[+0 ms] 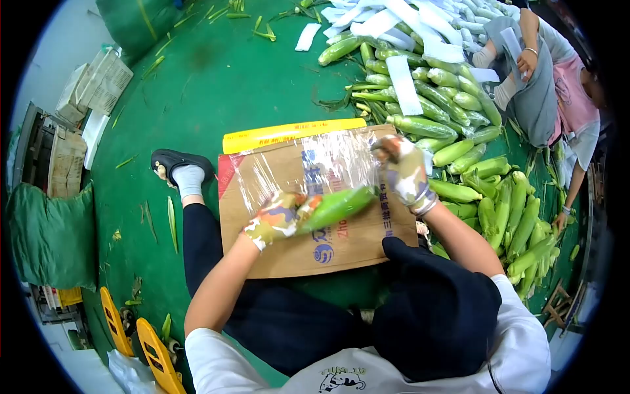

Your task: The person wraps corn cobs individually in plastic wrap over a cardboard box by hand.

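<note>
An ear of corn in its green husk [338, 209] is gripped at one end by my left hand [282, 215], in a camouflage-patterned glove, and is blurred by motion. It is over a flat cardboard sheet [275, 256] in front of me. Clear plastic film [269, 172] stretches across the sheet's upper part. At the film's right edge is my gloved right hand [403, 172], its fingers curled and partly blurred; what they hold, if anything, cannot be made out. Along the sheet's far edge lies a long yellow box [295, 134].
Film-wrapped corn [436, 105] and unwrapped husked ears [518, 213] are heaped on my right. White foam strips [403, 85] lie on the far pile. Another person [545, 98] sits at the right. On the left are plastic crates [105, 82], a green sack [52, 233] and a yellow pallet-jack fork [157, 354].
</note>
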A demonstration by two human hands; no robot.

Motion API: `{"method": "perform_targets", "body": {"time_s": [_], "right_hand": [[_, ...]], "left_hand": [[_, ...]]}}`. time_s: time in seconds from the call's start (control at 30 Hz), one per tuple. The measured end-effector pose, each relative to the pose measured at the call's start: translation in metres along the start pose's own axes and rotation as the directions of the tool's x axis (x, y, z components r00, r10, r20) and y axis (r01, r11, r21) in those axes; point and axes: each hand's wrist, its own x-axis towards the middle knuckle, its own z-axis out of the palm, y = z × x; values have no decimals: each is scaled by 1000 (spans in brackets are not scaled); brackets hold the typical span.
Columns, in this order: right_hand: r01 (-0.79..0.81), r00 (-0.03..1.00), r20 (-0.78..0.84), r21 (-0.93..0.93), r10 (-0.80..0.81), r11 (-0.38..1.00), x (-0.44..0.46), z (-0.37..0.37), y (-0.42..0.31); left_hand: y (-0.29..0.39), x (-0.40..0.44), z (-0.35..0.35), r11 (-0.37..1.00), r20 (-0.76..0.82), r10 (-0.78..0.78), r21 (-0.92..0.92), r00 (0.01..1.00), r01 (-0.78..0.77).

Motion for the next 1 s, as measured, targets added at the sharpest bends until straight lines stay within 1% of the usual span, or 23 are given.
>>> {"method": "perform_targets", "body": {"time_s": [0.03,0.07,0.1,0.13,0.17,0.2,0.23,0.3,0.33,0.37,0.4,0.43,0.47,0.5,0.57,0.63,0.67,0.8,0.83,0.9,0.93,0.97,1.0], "right_hand": [[55,993,110,-62,-48,997,-7,3,-8],[-386,881,367,193,298,902,-37,11,-9],[-770,590,658,284,467,572,-67,21,-10],[-321,753,631,107,186,941,-75,14,-27],[256,733,665,-78,-141,964,-75,2,-47],[206,629,776,-221,44,953,-70,-3,-61],[440,621,779,-260,-82,860,-77,4,-52],[330,572,816,-326,87,886,-57,15,-59],[370,707,707,-401,26,838,-49,25,-53],[213,752,647,-417,124,884,-30,33,-45],[158,796,580,-478,175,864,-9,40,-37],[278,887,459,-617,50,736,8,52,-23],[260,939,338,-594,-57,761,29,66,-8],[340,919,363,-537,-152,772,52,69,-6],[331,780,623,-328,-61,885,87,67,-23],[-35,526,850,70,-41,997,102,98,2],[173,646,711,218,-277,961,90,112,17],[28,422,905,43,-51,999,85,81,-7],[39,445,840,328,-310,944,69,104,18],[236,457,854,156,-251,959,40,95,9],[293,494,847,48,-194,955,23,84,-5],[348,532,835,-64,-141,935,5,72,-18],[437,600,767,-77,-227,896,-15,76,-10]], "left_hand": [[11,-7,6,1000,7,-9,-4,1000,9],[25,-15,9,999,86,-19,46,996,15],[31,-24,13,995,160,-33,96,986,18],[18,-28,29,994,92,75,72,993,-81],[17,-29,32,995,96,65,66,993,-72],[19,-28,35,988,-34,80,134,996,-75],[22,-26,36,975,-157,105,209,982,-71],[33,-12,16,961,-134,-21,269,991,57],[30,-6,7,893,-394,147,448,907,50],[26,-3,2,794,-578,343,600,740,101],[12,0,0,904,-674,184,402,715,145],[10,-1,-12,923,-640,213,379,738,62],[1,2,-3,967,-586,139,254,798,18],[2,4,-3,931,-497,214,365,841,-21],[9,14,-3,893,-369,306,430,877,-131],[-11,41,4,906,-365,243,417,899,-76],[-25,51,8,831,-380,316,552,869,-60],[-2,45,8,910,-347,323,371,880,-188],[9,34,8,970,-133,42,244,990,-8],[19,7,21,955,137,-49,297,989,6],[21,-9,34,955,146,-41,296,988,-4],[24,-25,50,954,319,-184,-170,930,247],[26,-43,66,680,530,-211,-524,821,512]]}}
